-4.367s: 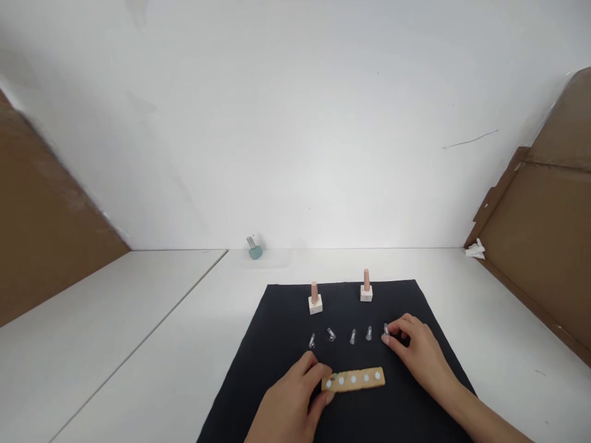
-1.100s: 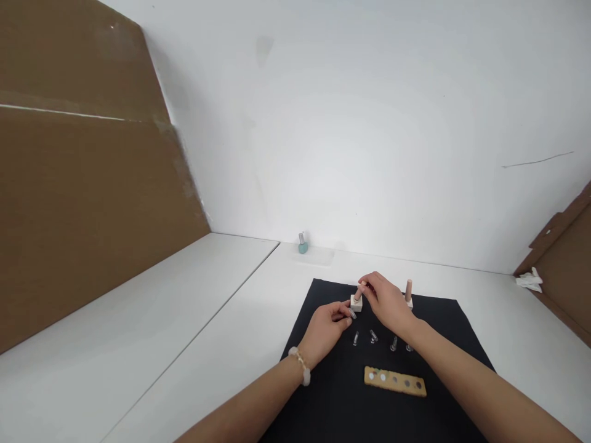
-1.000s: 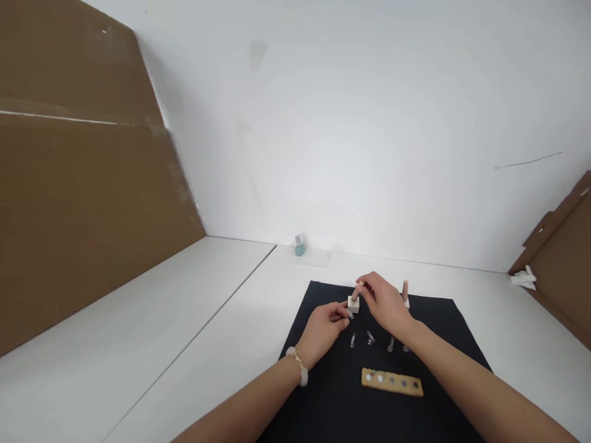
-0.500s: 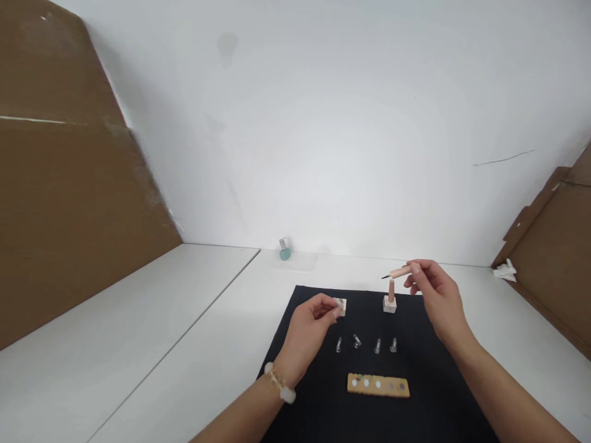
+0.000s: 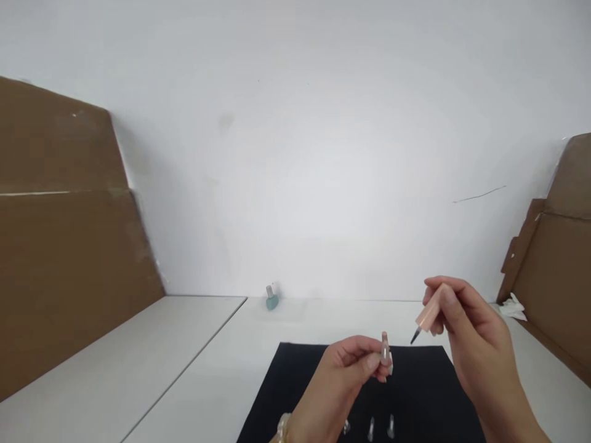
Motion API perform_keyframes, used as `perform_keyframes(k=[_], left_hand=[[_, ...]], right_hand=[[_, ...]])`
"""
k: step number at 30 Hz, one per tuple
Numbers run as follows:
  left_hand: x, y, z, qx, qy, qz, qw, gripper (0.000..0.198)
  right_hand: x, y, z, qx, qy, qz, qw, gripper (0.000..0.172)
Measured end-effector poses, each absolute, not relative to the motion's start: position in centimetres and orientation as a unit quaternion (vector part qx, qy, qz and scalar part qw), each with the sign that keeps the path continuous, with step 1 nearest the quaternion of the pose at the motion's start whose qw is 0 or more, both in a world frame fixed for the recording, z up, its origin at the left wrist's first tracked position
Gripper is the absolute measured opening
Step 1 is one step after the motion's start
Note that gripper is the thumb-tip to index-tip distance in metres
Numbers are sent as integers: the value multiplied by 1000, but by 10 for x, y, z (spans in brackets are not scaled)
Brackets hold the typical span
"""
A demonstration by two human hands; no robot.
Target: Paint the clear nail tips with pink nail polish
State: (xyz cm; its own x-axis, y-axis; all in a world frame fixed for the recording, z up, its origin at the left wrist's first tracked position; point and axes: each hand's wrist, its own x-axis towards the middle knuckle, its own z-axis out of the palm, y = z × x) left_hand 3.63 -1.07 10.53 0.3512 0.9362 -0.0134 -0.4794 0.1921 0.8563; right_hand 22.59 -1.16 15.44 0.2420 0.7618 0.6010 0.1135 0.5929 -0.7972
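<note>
My right hand (image 5: 475,338) pinches a pink nail polish brush (image 5: 428,314) by its cap, the dark tip pointing down and left in the air. To its left, my left hand (image 5: 346,375) is closed, with a clear nail tip (image 5: 385,354) upright between thumb and fingers. The brush and the nail tip are apart. Behind the left fingers stands a pink nail polish bottle (image 5: 391,364), mostly hidden. Several clear nail tips (image 5: 370,429) lie on the black mat (image 5: 425,381) at the lower edge of the view.
A teal nail polish bottle (image 5: 271,300) stands at the back of the white table (image 5: 194,375), near the wall. Cardboard panels (image 5: 69,277) flank both sides. A crumpled white tissue (image 5: 513,306) lies at the right.
The view has tilted up, so the yellow strip with round spots is out of sight. My left hand has moved right with the nail tip; the brush in my right hand now points more steeply down.
</note>
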Motion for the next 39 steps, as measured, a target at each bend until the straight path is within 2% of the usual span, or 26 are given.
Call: perform_keyframes(k=[7,11,15,19,24,33,39], left_hand=[[39,-4,94,399,290,511,704,31],[31,-4,85,401,328,534,668,33],[26,-5,74,429,380,547,611,38],[25,-7,67,425,397,554,596,41],[31,-9,59,422,383,576,586,39],[40,-14,47,386,391,619,561,38],[39,-18,51,397,385,607,571,38]], right_hand=[[226,-14,155,-428,-613,245,617,31],[208,-18,154,-470,-591,288,589,37],[199,-16,144,-479,-618,291,551,37],[199,-13,136,-475,-653,298,508,37],[186,-19,141,-504,-618,326,508,37],[181,-23,141,-495,-640,264,525,36],[183,-22,137,-477,-661,272,511,33]])
